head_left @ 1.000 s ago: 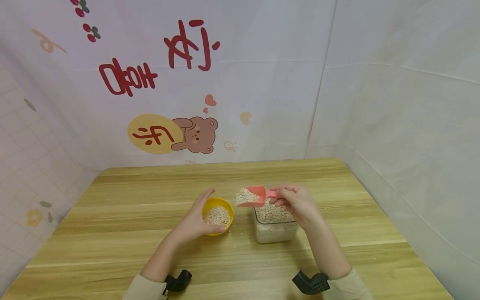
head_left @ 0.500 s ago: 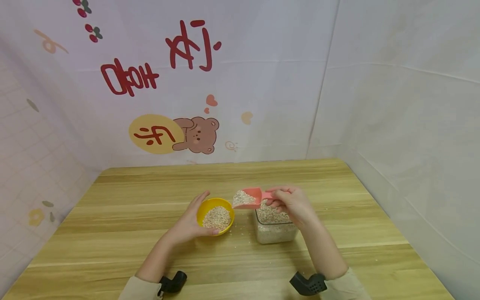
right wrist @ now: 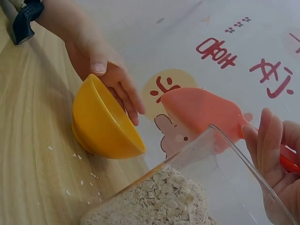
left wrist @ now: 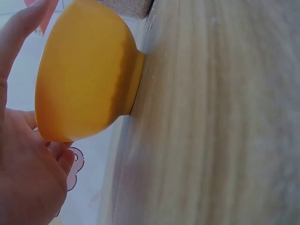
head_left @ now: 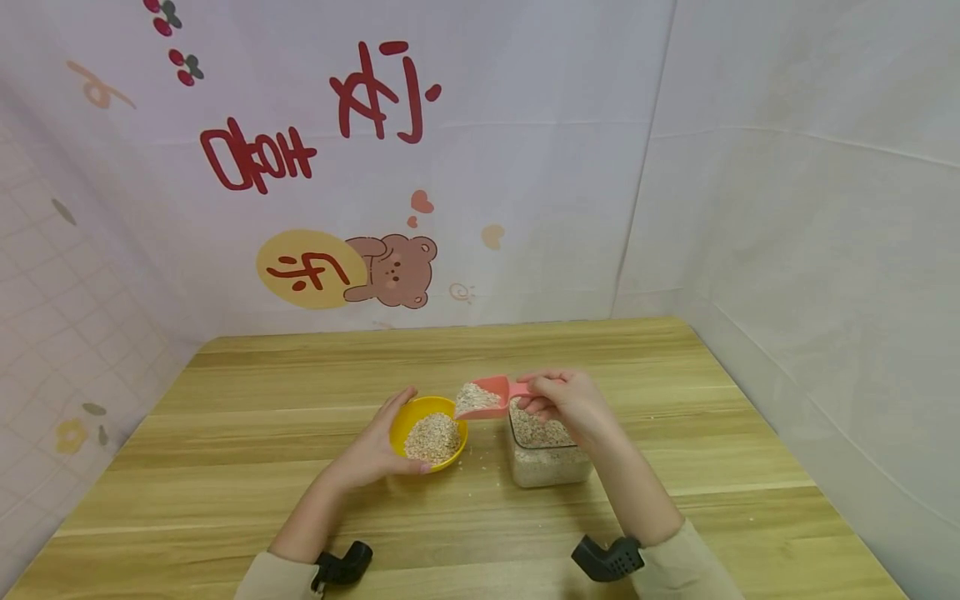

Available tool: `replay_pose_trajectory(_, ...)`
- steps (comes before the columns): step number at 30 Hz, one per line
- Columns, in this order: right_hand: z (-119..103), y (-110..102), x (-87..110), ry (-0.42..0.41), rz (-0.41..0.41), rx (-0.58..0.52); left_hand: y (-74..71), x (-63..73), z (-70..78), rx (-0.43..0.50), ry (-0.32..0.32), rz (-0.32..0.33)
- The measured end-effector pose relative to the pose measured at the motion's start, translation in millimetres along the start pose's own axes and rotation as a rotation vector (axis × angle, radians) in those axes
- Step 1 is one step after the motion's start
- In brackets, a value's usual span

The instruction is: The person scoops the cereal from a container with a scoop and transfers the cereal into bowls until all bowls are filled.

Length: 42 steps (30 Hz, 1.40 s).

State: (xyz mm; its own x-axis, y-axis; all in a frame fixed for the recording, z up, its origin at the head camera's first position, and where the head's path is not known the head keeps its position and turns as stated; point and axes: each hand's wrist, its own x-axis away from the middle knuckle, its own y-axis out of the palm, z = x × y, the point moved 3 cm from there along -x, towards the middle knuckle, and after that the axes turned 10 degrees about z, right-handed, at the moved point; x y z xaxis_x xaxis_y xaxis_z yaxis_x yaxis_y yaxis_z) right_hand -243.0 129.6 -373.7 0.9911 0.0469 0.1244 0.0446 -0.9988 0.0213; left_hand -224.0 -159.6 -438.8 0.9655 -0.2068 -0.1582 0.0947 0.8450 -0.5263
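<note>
1 yellow bowl (head_left: 416, 408) stands on the desk (head_left: 480, 542), a heap of oat flakes (head_left: 432, 439) covering its bottom. Judging by that heap, part of the transfer is done; yellow wall shows above the flakes, so there seems to be room for more. At 2 o'clock from the bowl in the head view, 1 pink scoop (head_left: 497, 387) hangs in the air, its lip overlapping the bowl's rim. The scoop's load (head_left: 476, 398) lies in it, so emptying that scoopful appears to be what is left. Between 3 and 4 o'clock, 1 clear container (head_left: 551, 471) stands near the bowl, with plenty of flakes inside. That makes 3 separate lots of oats, plus stray flakes (right wrist: 68, 192) on the desk, too small to count surely.

The person's 2 hands are both busy. The left hand (head_left: 378, 454), between 8 and 9 o'clock, has its fingers and thumb curved around the bowl, steadying it. The right hand (head_left: 566, 404), just above 3 o'clock, grips the scoop's handle between thumb and fingers. Farther out are 2 black wrist mounts (head_left: 345, 562), 2 pale sleeves (head_left: 277, 577) and, towards 12 o'clock, a backdrop with 1 printed bear (head_left: 405, 271).
</note>
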Motion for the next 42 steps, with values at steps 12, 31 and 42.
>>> replay_pose_trajectory(12, -7, 13, -8.4, -0.016, -0.011, 0.065, -0.8, -0.4, -4.2, -0.005, -0.012, -0.035)
replay_pose_trajectory(31, -16, 30, -12.8, -0.025, -0.083, 0.184, 0.1, 0.8, -7.1, -0.012, -0.045, -0.057)
replay_pose_trajectory(42, -26, 37, -14.1, -0.049, -0.122, 0.25, 0.4, 0.8, -7.9, -0.016, -0.043, -0.063)
